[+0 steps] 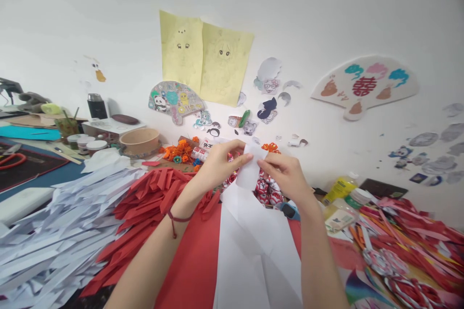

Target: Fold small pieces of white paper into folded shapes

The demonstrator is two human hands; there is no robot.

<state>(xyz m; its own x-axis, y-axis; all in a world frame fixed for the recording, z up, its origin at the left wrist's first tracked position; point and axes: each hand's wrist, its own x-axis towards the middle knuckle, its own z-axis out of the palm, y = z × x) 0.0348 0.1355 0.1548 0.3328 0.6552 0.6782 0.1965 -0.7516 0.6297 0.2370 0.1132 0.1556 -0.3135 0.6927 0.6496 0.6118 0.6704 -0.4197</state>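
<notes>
Between my two hands a small piece of white paper is held up over the table. My left hand pinches its upper left edge, thumb in front. On the opposite side, my right hand pinches the right edge with thumb and fingers. Below them lie larger white paper sheets, overlapping on red paper. Red-and-white woven paper balls sit just behind my hands, partly hidden by them.
Piles of folded white strips and red strips lie left. A beige bowl, black thermos and red-handled scissors stand farther left. At right are a yellow bottle and colourful ribbons. A wall with drawings rises behind.
</notes>
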